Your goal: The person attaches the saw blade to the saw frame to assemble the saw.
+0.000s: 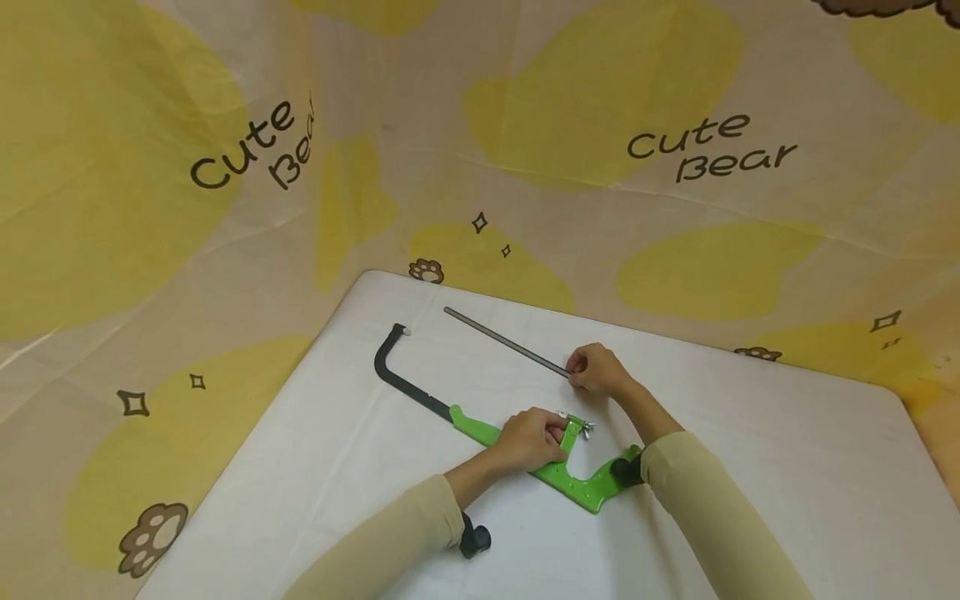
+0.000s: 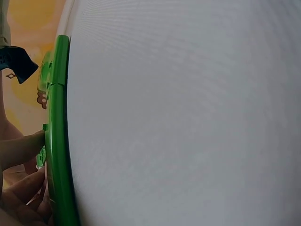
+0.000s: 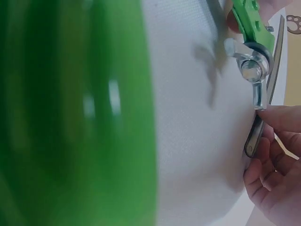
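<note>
Resting on the table [image 1: 757, 450], the saw [image 1: 555, 477] has its open side turned away from you. The blade [image 1: 504, 340] lies beyond it, apart and roughly parallel to the frame. Your right hand [image 1: 597, 369] pinches the blade's handle-side end; your left hand [image 1: 528, 437] grips the green frame near the wing nut [image 1: 588, 430]. The step appears to be blade fitting; next, you probably need to align that end with its mount beside the nut.

My left hand [image 2: 24, 192]: fingers against the green frame [image 2: 57, 141]
White tabletop [image 2: 183, 117]: fills most of my view, right of the frame
Yellow-patched backdrop [image 2: 35, 23]: behind, upper left
</note>
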Available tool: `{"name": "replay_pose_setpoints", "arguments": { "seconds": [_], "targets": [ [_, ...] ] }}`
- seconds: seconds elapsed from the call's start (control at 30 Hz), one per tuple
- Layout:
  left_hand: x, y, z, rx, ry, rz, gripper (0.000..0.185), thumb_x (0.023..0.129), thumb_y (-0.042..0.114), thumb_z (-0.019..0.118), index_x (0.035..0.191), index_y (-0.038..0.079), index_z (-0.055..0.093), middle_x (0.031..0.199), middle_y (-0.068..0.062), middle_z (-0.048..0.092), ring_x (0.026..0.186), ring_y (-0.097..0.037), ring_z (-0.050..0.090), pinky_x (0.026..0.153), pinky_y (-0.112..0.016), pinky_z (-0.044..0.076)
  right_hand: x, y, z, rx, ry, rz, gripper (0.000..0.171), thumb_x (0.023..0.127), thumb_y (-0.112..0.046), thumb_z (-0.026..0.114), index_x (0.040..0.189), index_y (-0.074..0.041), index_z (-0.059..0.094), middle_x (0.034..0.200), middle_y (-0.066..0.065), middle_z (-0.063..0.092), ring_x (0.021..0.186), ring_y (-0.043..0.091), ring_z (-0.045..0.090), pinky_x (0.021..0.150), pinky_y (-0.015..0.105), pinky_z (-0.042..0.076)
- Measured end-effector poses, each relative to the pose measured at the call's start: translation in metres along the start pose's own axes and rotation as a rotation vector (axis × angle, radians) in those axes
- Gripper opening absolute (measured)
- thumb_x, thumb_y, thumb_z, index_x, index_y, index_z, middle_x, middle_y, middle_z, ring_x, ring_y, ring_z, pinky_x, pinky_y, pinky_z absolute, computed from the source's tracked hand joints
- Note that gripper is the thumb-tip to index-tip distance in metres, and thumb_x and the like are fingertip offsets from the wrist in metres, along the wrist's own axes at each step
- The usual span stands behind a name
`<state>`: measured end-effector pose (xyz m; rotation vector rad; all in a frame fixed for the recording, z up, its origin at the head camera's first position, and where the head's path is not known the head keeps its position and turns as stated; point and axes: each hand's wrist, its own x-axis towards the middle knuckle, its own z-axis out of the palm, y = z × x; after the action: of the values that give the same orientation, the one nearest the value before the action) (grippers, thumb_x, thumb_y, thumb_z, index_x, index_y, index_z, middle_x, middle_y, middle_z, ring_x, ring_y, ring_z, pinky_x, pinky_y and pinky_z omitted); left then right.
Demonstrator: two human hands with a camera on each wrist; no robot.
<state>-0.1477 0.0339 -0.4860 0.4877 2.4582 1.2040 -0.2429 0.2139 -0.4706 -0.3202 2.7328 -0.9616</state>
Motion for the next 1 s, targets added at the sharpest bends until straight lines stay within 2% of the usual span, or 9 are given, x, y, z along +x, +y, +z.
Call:
{"name": "replay_pose_setpoints", "arguments": {
  "seconds": [0.17, 0.5, 0.73, 0.83, 1.0],
  "targets": [
    [0.000, -0.003, 0.001, -0.010, -0.006, 0.003, 0.046, 0.076, 0.008, 0.083, 0.119, 0.005, 0.071, 0.073, 0.012, 0.059, 0.065, 0.001, 0.055, 0.069, -0.021, 0.041, -0.001, -0.001, 0.000, 0.003, -0.005, -0.014, 0.013, 0.079, 0.008, 0.070, 0.089, 0.003, 0.065, 0.078, 0.008, 0.060, 0.074, 0.020, 0.054, 0.069, 0.030, 0.043],
    [-0.001, -0.003, -0.001, -0.019, -0.004, 0.010, 0.045, 0.076, 0.010, 0.084, 0.120, 0.007, 0.072, 0.075, 0.014, 0.061, 0.066, 0.004, 0.057, 0.071, -0.021, 0.042, -0.004, 0.000, -0.003, 0.058, -0.069, -0.057, 0.019, 0.085, 0.003, 0.067, 0.103, 0.007, 0.070, 0.083, 0.009, 0.063, 0.076, 0.018, 0.052, 0.069, 0.030, 0.042],
    [-0.001, -0.001, -0.001, -0.023, -0.018, 0.004, 0.045, 0.076, 0.007, 0.082, 0.120, 0.006, 0.071, 0.074, 0.012, 0.060, 0.066, 0.002, 0.056, 0.068, -0.020, 0.042, -0.010, -0.005, -0.007, 0.174, -0.169, 0.045, 0.024, 0.093, -0.003, 0.062, 0.113, 0.007, 0.069, 0.105, 0.014, 0.069, 0.087, 0.017, 0.055, 0.073, 0.027, 0.046],
    [0.000, -0.001, 0.000, -0.015, -0.022, 0.002, 0.045, 0.077, 0.008, 0.082, 0.120, 0.005, 0.071, 0.074, 0.011, 0.059, 0.066, 0.001, 0.055, 0.068, -0.021, 0.041, -0.012, -0.008, -0.007, 0.227, -0.194, 0.085, 0.025, 0.094, -0.007, 0.063, 0.114, 0.006, 0.069, 0.103, 0.010, 0.068, 0.086, 0.016, 0.053, 0.073, 0.027, 0.044],
    [0.001, 0.000, -0.001, -0.008, -0.020, -0.005, 0.044, 0.076, 0.010, 0.085, 0.117, 0.005, 0.072, 0.074, 0.012, 0.060, 0.065, 0.001, 0.057, 0.072, -0.022, 0.042, -0.016, -0.011, -0.008, 0.359, -0.228, 0.102, 0.027, 0.096, -0.011, 0.062, 0.115, 0.007, 0.069, 0.093, 0.005, 0.066, 0.079, 0.014, 0.048, 0.070, 0.028, 0.040]
  ]
}}
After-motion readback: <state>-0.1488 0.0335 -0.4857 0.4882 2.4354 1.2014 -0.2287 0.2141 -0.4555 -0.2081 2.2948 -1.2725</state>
